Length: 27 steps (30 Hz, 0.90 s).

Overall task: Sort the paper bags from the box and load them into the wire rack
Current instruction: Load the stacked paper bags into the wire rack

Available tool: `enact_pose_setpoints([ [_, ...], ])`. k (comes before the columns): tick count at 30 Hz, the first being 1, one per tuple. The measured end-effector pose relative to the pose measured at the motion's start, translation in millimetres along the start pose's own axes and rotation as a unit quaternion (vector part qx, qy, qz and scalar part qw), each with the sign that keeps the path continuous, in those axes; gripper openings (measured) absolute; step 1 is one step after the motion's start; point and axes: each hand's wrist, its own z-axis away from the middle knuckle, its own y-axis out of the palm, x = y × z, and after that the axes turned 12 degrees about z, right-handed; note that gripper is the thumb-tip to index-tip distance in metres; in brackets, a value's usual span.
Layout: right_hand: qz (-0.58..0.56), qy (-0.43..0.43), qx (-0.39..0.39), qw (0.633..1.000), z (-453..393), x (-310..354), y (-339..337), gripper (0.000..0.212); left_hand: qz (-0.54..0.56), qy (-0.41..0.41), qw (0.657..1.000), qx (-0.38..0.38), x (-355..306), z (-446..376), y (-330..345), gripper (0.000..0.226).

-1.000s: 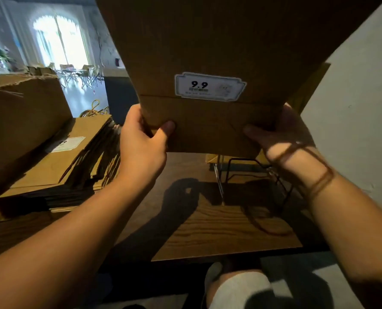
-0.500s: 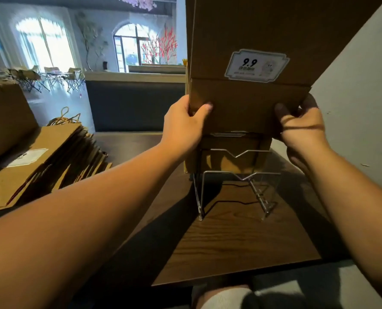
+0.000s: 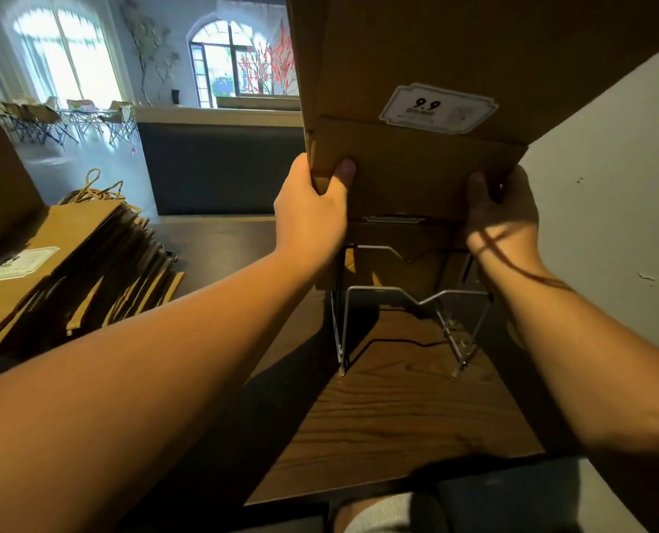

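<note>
Both arms reach forward, level and nearly straight. The left hand (image 3: 312,217) grips the lower left edge of a flat bundle of paper bags (image 3: 416,109), thumb pressed on the near face; the right hand (image 3: 505,221) clamps the lower right edge likewise. The bundle stands upright, its bottom just above the wire rack (image 3: 408,325) on the wooden worktop (image 3: 397,417). More bags (image 3: 70,263) lie stacked to the left.

Both bare forearms reach forward and up, the left hand (image 3: 312,213) and right hand (image 3: 507,217) gripping the lower corners of a paper bag stack (image 3: 416,148), thumbs facing the camera.
</note>
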Motion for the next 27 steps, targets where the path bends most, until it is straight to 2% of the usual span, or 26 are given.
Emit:
enact_pose_setpoints([
  [4,0.052,-0.017,0.003,0.998,-9.0,4.6,-0.4,0.055,0.012,0.001,1.000,-0.019,-1.4,1.9,1.2,0.009],
  [7,0.068,-0.021,0.014,0.997,-16.0,2.0,-1.1,0.052,-0.016,-0.002,1.000,0.005,-3.2,3.0,-0.6,0.011],
  [8,0.068,-0.025,0.016,0.997,-17.2,0.6,-1.1,0.051,-0.033,-0.006,0.999,0.024,-3.2,3.3,-2.2,0.017],
  [11,0.090,-0.033,0.012,0.995,-20.9,-1.5,-0.8,0.049,-0.115,-0.002,0.989,0.090,-3.0,2.6,-10.0,0.053],
  [13,0.080,-0.053,0.006,0.995,-21.6,-3.0,0.3,0.045,-0.129,0.001,0.987,0.095,-1.6,0.6,-13.8,0.063],
  [18,0.055,-0.066,0.002,0.996,-19.4,-5.0,2.9,0.048,-0.086,0.005,0.994,0.063,1.9,0.4,-8.5,0.059],
  [23,0.074,-0.015,0.023,0.997,-23.6,1.3,5.6,0.047,-0.069,0.008,0.997,0.040,7.4,0.1,-1.9,0.061],
  [27,0.052,-0.034,0.026,0.998,-21.2,1.1,6.3,0.042,-0.052,0.025,0.998,0.016,12.6,1.4,1.6,0.062],
])
